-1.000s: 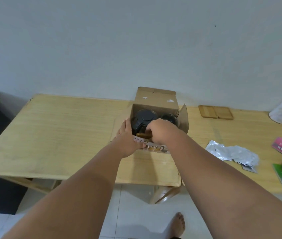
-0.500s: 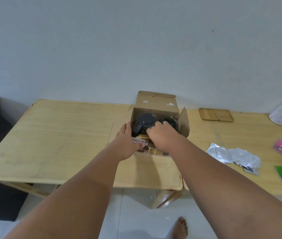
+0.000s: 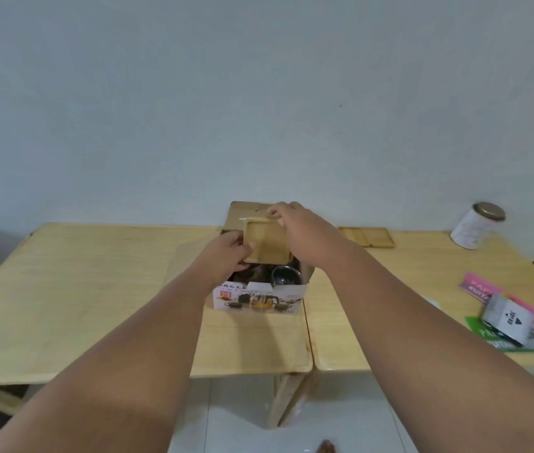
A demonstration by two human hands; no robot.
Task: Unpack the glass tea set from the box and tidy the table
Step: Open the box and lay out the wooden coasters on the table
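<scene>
The open cardboard tea set box (image 3: 257,297) stands at the middle of the wooden table (image 3: 79,289), its printed front towards me. Above the box I hold a square wooden coaster (image 3: 265,241) tilted up. My left hand (image 3: 229,253) grips its lower left edge and my right hand (image 3: 291,223) pinches its top right corner. Inside the box a dark glass cup (image 3: 285,276) shows under the coaster. Most of the other contents are hidden by my hands and the coaster.
Two more wooden coasters (image 3: 366,237) lie side by side at the back, right of the box. A white tin with a metal lid (image 3: 476,228) stands at the far right. Pink and green packets (image 3: 513,318) and a grey pouch lie near the right edge.
My hands were down in and against the box; now both have come up holding a wooden coaster above it. The view has moved closer and lower.
</scene>
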